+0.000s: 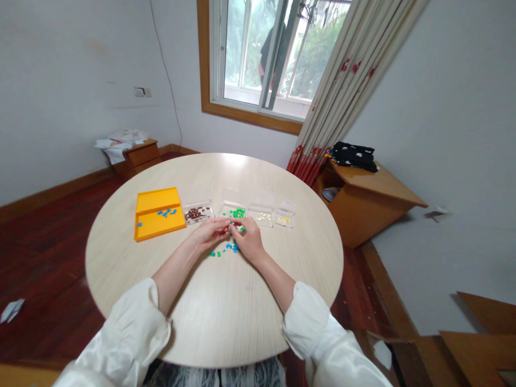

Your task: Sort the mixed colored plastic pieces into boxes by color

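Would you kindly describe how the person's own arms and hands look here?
Loose, off-white sleeves with a soft sheen and creases end partway up the bare forearms. The left hand and right hand are uncovered too, with no markings that show.

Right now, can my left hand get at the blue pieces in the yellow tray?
Likely yes: the yellow tray lies on the same side as the left hand, and nothing covers its blue pieces; the clear box beside it looks low.

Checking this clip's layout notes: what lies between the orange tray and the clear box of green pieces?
The clear box of brown pieces lies between them, in the head view.
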A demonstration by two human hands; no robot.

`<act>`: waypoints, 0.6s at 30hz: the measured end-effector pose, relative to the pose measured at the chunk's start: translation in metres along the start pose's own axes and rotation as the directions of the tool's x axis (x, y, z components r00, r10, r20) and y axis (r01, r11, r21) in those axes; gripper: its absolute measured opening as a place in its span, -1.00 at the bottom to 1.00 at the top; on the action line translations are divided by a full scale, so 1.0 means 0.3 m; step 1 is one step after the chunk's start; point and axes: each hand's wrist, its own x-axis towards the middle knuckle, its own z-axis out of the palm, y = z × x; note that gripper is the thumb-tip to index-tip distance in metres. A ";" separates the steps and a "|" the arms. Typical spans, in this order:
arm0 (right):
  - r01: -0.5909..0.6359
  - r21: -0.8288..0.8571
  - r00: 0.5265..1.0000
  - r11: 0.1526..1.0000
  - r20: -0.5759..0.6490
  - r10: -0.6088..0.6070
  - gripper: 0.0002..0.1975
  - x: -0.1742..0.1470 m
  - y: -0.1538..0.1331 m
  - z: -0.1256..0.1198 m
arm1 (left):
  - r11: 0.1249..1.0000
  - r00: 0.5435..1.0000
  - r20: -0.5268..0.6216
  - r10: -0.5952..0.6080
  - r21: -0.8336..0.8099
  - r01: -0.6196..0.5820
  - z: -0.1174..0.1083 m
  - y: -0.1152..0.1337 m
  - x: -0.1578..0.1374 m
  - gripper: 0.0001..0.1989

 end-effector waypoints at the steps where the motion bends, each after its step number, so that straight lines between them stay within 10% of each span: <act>1: -0.004 -0.003 1.000 1.000 -0.004 0.004 -0.85 0.000 -0.001 -0.001 | 1.000 1.000 0.000 -0.002 0.000 0.002 0.001 0.000 0.000 -0.87; 18: 0.000 0.023 1.000 1.000 -0.029 0.000 -0.91 0.001 0.007 -0.004 | 1.000 1.000 0.000 0.006 -0.003 -0.006 0.004 -0.009 0.003 -0.87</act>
